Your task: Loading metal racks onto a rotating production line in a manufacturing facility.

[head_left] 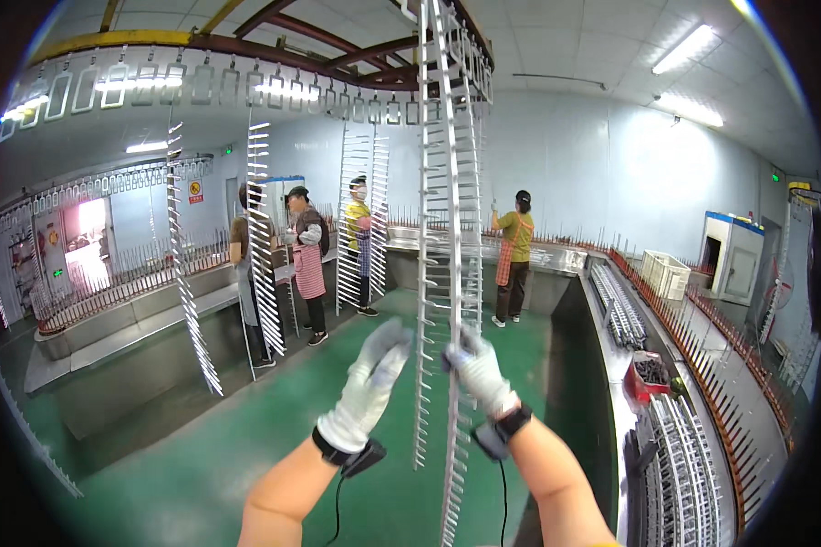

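– Where's the hanging rack point(449, 228)?
– Dangling from the overhead rail, straight ahead. The right hand point(477, 369) is closed around its upright, likely steadying it; the left hand point(371, 383) hovers open just beside.

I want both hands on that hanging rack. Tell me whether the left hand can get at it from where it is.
Probably yes. The left hand is raised, open, just left of the hanging rack, with nothing between them. The right hand already grips its right side.

A factory coating line: overhead conveyor point(219, 87) with hanging pronged racks point(450, 228), green floor point(246, 438), aproned workers point(306, 264).
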Tool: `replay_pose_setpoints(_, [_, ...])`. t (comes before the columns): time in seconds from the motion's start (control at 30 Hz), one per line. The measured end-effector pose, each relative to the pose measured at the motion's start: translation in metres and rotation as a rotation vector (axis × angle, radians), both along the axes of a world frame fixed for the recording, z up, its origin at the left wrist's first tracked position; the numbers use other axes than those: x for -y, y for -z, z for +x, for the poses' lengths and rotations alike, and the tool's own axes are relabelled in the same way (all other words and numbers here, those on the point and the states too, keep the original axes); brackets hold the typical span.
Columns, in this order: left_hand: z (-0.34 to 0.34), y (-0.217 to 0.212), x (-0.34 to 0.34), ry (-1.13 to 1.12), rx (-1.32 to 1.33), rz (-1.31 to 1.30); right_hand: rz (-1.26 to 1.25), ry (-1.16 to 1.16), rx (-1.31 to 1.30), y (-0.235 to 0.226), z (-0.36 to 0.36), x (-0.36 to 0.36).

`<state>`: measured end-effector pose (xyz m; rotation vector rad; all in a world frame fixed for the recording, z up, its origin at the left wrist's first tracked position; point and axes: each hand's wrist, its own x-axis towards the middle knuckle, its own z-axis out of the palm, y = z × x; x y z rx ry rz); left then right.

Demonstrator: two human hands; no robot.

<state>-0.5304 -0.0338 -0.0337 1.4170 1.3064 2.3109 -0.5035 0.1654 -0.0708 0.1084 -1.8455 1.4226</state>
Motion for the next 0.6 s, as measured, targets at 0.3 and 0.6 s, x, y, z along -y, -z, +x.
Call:
replay_pose_setpoints(0.3, [-0.019,0.074,0.026,-0.255,0.258,-0.026,-0.042,-0.023,-0.042,-0.042,-0.101,0.012])
replay_pose_setpoints(0.6, [-0.001,0.093,-0.089,-0.177,0.15,-0.247,0.378,-0.181,0.006,-0.027,-0.074,-0.01])
